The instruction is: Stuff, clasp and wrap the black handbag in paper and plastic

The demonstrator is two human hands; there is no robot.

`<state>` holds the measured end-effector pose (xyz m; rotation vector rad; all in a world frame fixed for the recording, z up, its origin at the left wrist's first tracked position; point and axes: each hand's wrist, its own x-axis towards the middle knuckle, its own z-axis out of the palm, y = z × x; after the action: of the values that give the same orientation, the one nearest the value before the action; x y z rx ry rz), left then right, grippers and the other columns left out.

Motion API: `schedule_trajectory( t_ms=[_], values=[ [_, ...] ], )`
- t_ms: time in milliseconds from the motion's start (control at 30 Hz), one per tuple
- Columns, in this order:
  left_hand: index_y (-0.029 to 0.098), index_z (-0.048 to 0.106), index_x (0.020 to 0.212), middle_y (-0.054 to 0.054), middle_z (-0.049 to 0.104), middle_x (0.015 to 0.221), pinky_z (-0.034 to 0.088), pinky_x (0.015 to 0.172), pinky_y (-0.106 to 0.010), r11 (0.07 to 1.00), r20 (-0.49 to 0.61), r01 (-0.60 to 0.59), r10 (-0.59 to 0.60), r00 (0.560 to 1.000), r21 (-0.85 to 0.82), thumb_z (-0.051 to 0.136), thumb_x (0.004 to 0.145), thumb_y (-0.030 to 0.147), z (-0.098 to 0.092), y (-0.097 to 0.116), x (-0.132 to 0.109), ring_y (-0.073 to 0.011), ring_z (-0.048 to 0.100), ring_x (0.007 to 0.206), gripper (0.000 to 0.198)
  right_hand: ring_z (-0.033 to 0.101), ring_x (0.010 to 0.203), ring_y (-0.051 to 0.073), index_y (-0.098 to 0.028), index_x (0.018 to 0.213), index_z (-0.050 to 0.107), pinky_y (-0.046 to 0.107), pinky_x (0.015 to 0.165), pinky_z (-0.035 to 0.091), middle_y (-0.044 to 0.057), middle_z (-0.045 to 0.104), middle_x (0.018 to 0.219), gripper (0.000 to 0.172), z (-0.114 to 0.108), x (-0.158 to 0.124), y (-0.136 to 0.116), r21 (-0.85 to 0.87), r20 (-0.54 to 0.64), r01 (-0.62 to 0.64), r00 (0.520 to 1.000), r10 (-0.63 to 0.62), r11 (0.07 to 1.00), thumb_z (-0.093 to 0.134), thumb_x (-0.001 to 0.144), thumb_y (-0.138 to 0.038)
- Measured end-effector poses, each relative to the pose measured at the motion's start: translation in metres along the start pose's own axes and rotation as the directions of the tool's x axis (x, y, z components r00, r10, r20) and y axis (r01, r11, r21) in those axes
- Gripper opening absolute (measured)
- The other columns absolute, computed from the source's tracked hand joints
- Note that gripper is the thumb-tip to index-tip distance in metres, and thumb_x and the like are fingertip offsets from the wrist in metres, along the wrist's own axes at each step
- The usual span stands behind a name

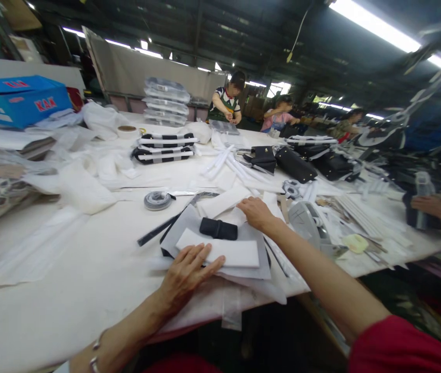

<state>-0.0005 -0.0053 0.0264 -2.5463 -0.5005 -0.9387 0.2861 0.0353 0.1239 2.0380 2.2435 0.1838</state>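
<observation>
My left hand (pixel 189 272) lies with its fingers spread on a white foam strip (pixel 239 253). Under that strip is a pale sheet (pixel 262 238), which covers most of a black item whose dark edge shows at the left. Just beyond the strip, a small black piece with a band across its middle (pixel 219 229) rests on the sheet. Farther back, my right hand (pixel 257 212) has its fingers closed at the corner of a second white foam strip (pixel 224 202). A black strap (pixel 158 229) runs out to the left.
A grey coiled roll (pixel 158 200) sits behind the strap. To the right stands a grey tape dispenser (pixel 308 225). Wrapped black bags (pixel 296 163) lie farther back. A blue box (pixel 22 101) is at far left. A co-worker's hand (pixel 432 206) is at the right edge; other people work behind.
</observation>
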Motion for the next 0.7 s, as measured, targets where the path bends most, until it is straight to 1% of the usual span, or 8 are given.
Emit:
schedule_trajectory(
  t_ms=[100, 200, 300, 400, 467, 533, 600, 700],
  values=[
    [0.035, 0.052, 0.137, -0.007, 0.061, 0.129, 0.045, 0.099, -0.039, 1.0, -0.005, 0.013, -0.014, 1.0, -0.017, 0.046, 0.097, 0.016, 0.002, 0.0, -0.002, -0.0231, 0.058, 0.116, 0.045, 0.06, 0.109, 0.029, -0.015, 0.1, 0.071, 0.042, 0.097, 0.041, 0.017, 0.071, 0.106, 0.029, 0.017, 0.016, -0.003, 0.02, -0.006, -0.03, 1.0, 0.03, 0.999, 0.047, 0.088, -0.005],
    [0.035, 0.051, 0.139, -0.007, 0.06, 0.131, 0.043, 0.102, -0.04, 0.999, -0.001, 0.031, -0.031, 1.0, -0.029, 0.048, 0.096, 0.017, 0.005, 0.0, -0.004, -0.0231, 0.057, 0.117, 0.047, 0.062, 0.106, 0.028, -0.016, 0.095, 0.073, 0.042, 0.096, 0.042, 0.016, 0.072, 0.102, 0.024, 0.027, 0.02, 0.0, 0.095, -0.051, -0.101, 0.993, 0.106, 0.99, 0.049, 0.091, -0.014],
    [0.035, 0.05, 0.139, -0.007, 0.06, 0.131, 0.043, 0.103, -0.04, 0.999, -0.007, 0.032, -0.033, 0.999, -0.037, 0.049, 0.095, 0.017, 0.005, 0.0, -0.004, -0.0232, 0.058, 0.117, 0.048, 0.065, 0.104, 0.025, -0.018, 0.105, 0.072, 0.037, 0.093, 0.046, 0.012, 0.073, 0.107, 0.028, 0.026, 0.02, 0.007, 0.236, -0.125, -0.194, 0.966, 0.228, 0.952, 0.047, 0.095, -0.021],
    [0.036, 0.05, 0.138, -0.006, 0.061, 0.13, 0.043, 0.102, -0.039, 0.998, 0.0, 0.037, -0.037, 0.999, -0.046, 0.051, 0.095, 0.018, 0.004, 0.0, -0.003, -0.0229, 0.058, 0.116, 0.047, 0.068, 0.099, 0.019, -0.019, 0.117, 0.068, 0.029, 0.086, 0.051, 0.005, 0.074, 0.111, 0.033, 0.017, 0.012, 0.009, 0.392, -0.162, -0.212, 0.942, 0.294, 0.895, 0.043, 0.097, -0.024],
    [0.036, 0.051, 0.138, -0.006, 0.061, 0.13, 0.044, 0.101, -0.038, 0.998, 0.014, 0.037, -0.037, 0.999, -0.054, 0.051, 0.095, 0.018, 0.002, 0.0, -0.002, -0.0226, 0.059, 0.115, 0.046, 0.069, 0.094, 0.019, -0.017, 0.114, 0.07, 0.027, 0.081, 0.053, 0.004, 0.075, 0.107, 0.033, 0.009, -0.002, 0.005, 0.578, -0.161, -0.148, 0.944, 0.29, 0.803, 0.046, 0.096, -0.032],
    [0.035, 0.051, 0.138, -0.007, 0.061, 0.13, 0.044, 0.101, -0.039, 0.998, 0.021, 0.035, -0.034, 0.999, -0.057, 0.05, 0.096, 0.018, 0.002, -0.001, -0.001, -0.0228, 0.059, 0.114, 0.046, 0.071, 0.09, 0.022, -0.017, 0.102, 0.075, 0.029, 0.079, 0.055, 0.004, 0.077, 0.099, 0.031, 0.002, -0.021, -0.005, 0.766, -0.13, -0.063, 0.959, 0.251, 0.64, 0.057, 0.09, -0.04],
    [0.035, 0.051, 0.138, -0.007, 0.06, 0.13, 0.044, 0.101, -0.04, 0.998, 0.011, 0.033, -0.032, 0.999, -0.054, 0.049, 0.096, 0.018, 0.002, 0.0, -0.001, -0.0234, 0.058, 0.115, 0.046, 0.071, 0.086, 0.024, -0.019, 0.09, 0.077, 0.032, 0.08, 0.056, 0.004, 0.078, 0.091, 0.025, -0.001, -0.044, -0.018, 0.851, -0.088, -0.018, 0.98, 0.177, 0.524, 0.066, 0.083, -0.039],
    [0.035, 0.052, 0.138, -0.007, 0.061, 0.13, 0.044, 0.1, -0.04, 0.998, 0.001, 0.031, -0.031, 1.0, -0.049, 0.049, 0.096, 0.018, 0.003, 0.0, -0.002, -0.0236, 0.058, 0.114, 0.045, 0.072, 0.089, 0.023, -0.024, 0.088, 0.078, 0.035, 0.087, 0.056, 0.002, 0.078, 0.093, 0.016, 0.001, -0.076, -0.037, 0.8, -0.086, 0.034, 0.995, 0.059, 0.599, 0.064, 0.082, -0.026]
  ],
)
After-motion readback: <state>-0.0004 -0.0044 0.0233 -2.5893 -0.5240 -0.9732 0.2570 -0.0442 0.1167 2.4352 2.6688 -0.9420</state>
